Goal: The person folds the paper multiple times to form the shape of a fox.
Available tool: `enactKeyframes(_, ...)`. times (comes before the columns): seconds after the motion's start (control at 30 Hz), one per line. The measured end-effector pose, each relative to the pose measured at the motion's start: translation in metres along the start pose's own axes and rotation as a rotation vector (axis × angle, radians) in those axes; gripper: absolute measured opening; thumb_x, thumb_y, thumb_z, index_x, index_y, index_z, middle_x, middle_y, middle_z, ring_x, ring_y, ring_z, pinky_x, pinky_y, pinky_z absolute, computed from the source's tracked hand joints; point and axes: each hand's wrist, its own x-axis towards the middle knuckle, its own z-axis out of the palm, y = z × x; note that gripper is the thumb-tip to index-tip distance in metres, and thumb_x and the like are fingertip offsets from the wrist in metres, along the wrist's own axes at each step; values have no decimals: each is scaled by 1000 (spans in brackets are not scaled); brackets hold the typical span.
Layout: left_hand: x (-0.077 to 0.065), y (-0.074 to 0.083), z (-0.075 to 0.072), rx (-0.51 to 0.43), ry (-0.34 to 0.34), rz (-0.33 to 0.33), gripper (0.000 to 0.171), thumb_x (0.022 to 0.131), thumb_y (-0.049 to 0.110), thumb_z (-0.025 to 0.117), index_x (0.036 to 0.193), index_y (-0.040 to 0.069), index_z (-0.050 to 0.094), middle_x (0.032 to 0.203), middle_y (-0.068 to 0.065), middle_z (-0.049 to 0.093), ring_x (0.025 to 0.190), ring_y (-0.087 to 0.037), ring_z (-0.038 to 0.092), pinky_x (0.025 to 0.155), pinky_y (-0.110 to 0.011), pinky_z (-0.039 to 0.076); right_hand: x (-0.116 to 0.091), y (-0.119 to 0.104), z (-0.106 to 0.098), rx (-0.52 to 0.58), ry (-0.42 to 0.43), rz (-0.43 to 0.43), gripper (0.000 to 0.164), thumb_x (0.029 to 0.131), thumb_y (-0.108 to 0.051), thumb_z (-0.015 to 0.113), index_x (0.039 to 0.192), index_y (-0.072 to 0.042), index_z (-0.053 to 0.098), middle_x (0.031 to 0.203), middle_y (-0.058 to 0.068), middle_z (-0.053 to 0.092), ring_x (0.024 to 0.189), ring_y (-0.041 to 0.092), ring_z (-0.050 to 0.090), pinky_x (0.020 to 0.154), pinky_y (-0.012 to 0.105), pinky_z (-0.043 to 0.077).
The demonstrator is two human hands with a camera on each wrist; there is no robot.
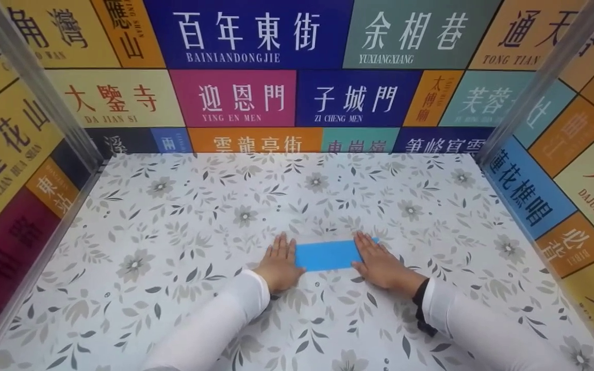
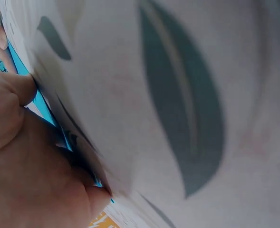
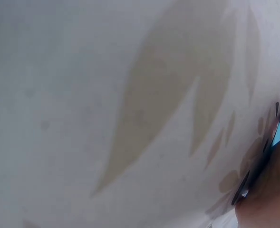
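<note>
A flat blue rectangle, like a strip of folded paper, lies on the flower-print tabletop between both hands. My left hand rests on its left end with the fingers straight and pointing away from me. On the right end lies my right hand, fingers extended and slanting inward, and a small blue corner shows past its fingertips. In the left wrist view the left hand is close against the surface, with blue showing beside it. Only the edge of the right hand appears in the right wrist view.
The table has a white cloth with grey leaves and flowers. Colourful sign panels stand behind it and at both sides. Clear upright edges run along the corners. A dark band circles the right wrist.
</note>
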Motion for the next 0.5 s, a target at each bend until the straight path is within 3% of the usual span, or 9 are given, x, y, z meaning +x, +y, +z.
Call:
enactKeyframes(0.3, 12, -1, 15, -63, 46, -155, 84, 88, 56, 34, 142, 2, -4, 144, -23, -18, 132, -35, -17, 108, -44, 0, 0, 1, 2, -70, -6, 126, 76, 92, -53, 29, 143, -3, 3, 149, 13, -1, 136, 28, 1, 106, 53, 8)
enactKeyframes(0.5, 11, 2, 16, -31, 59, -227, 88, 86, 60, 34, 142, 2, -2, 143, -27, -14, 132, -39, -15, 108, -46, 1, -1, 2, 1, -47, -9, 177, 84, 89, -59, 30, 142, -1, 1, 149, 15, -2, 136, 30, -1, 104, 56, 3)
